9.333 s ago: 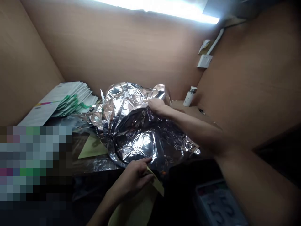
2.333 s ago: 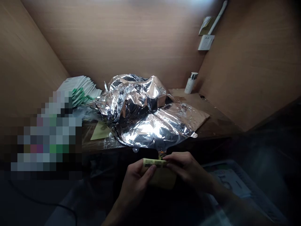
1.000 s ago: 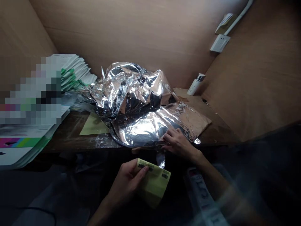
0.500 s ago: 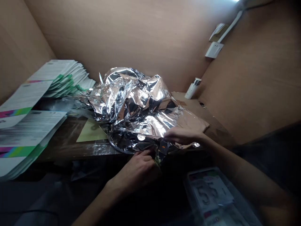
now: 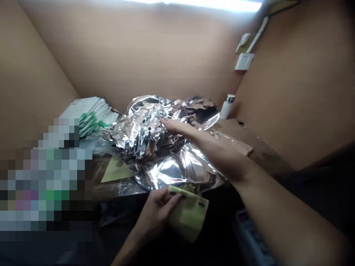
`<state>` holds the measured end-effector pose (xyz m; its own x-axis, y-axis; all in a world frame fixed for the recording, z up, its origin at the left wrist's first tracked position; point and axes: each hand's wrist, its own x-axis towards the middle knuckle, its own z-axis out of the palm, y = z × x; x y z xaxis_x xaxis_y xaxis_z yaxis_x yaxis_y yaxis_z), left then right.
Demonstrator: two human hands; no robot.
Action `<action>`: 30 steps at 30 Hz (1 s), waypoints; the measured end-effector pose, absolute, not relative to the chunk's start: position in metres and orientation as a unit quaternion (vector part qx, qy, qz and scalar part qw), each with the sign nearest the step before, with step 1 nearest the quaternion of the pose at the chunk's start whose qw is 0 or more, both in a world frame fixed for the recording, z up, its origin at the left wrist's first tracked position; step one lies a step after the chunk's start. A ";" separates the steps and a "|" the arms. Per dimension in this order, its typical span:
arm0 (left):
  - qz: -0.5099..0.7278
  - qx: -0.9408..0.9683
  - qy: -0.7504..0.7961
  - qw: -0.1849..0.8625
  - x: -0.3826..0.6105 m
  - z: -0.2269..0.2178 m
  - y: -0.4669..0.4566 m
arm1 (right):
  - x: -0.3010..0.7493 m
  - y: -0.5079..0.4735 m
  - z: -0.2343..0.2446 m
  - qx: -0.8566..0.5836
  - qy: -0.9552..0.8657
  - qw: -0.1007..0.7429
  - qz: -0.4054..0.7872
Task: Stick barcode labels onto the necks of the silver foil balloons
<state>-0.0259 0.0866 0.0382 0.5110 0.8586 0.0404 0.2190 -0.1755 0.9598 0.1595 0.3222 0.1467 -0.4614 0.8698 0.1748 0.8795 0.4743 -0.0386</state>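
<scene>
My left hand (image 5: 159, 208) is closed on a yellow-green card (image 5: 188, 214), thumb on top, below the table's front edge. The card has a small dark mark near one corner. My right hand (image 5: 173, 125) reaches over the table with its fingers stretched out, the tips at the crumpled silver foil (image 5: 146, 129). Its thumb is hard to make out. The foil lies in a shiny heap of thin pieces with rounded edges. One smoother foil piece (image 5: 172, 170) lies at the front, close above the card.
A stack of printed sheets with green edges (image 5: 95, 114) is at the back left; the area before it is pixelated. Another yellow sheet (image 5: 116, 170) lies left of the foil. A white bottle (image 5: 227, 107) stands back right, under a wall socket (image 5: 244, 61). A plastic-covered bin (image 5: 251, 236) sits below.
My right hand has moved from the front foil edge up and left onto the heap. My left hand now shows the yellow card. The front foil lies flatter, and the view has shifted.
</scene>
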 end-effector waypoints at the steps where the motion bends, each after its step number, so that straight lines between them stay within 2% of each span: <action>1: 0.342 0.654 0.422 0.527 -0.032 0.039 0.085 | 0.157 0.311 0.144 -0.520 -0.846 0.113 -0.038; 4: 0.418 0.560 0.480 0.530 -0.046 0.038 0.084 | 0.167 0.252 0.136 -0.507 -0.833 0.221 -0.023; 7: 0.451 0.518 0.477 0.548 -0.050 0.035 0.086 | 0.190 0.171 0.116 -0.416 -0.878 0.174 0.160; 9: 0.458 0.505 0.468 0.562 -0.048 0.034 0.087 | 0.204 0.124 0.093 -0.393 -0.876 0.185 0.209; 11: 0.459 0.495 0.463 0.574 -0.043 0.034 0.086 | 0.213 0.091 0.066 -0.397 -0.865 0.239 0.189; 13: 0.454 0.487 0.461 0.586 -0.038 0.035 0.083 | 0.218 0.073 0.042 -0.386 -0.870 0.286 0.115; 17: 0.442 0.483 0.460 0.600 -0.031 0.036 0.075 | 0.220 0.056 0.021 -0.333 -0.889 0.313 -0.023; 20: 0.436 0.491 0.460 0.597 -0.032 0.032 0.068 | 0.220 0.046 0.024 -0.327 -0.861 0.389 0.018; 22: 0.420 0.522 0.463 0.580 -0.035 0.025 0.064 | 0.222 0.043 0.028 -0.360 -0.797 0.475 0.099; 24: 0.398 0.572 0.464 0.547 -0.039 0.017 0.062 | 0.229 0.047 0.032 -0.418 -0.725 0.515 0.182; 27: 0.391 0.669 0.441 0.454 -0.044 0.004 0.064 | 0.241 0.065 0.035 -0.485 -0.719 0.436 0.240; 30: 0.376 0.752 0.403 0.361 -0.046 -0.007 0.071 | 0.243 0.080 0.035 -0.479 -0.790 0.318 0.214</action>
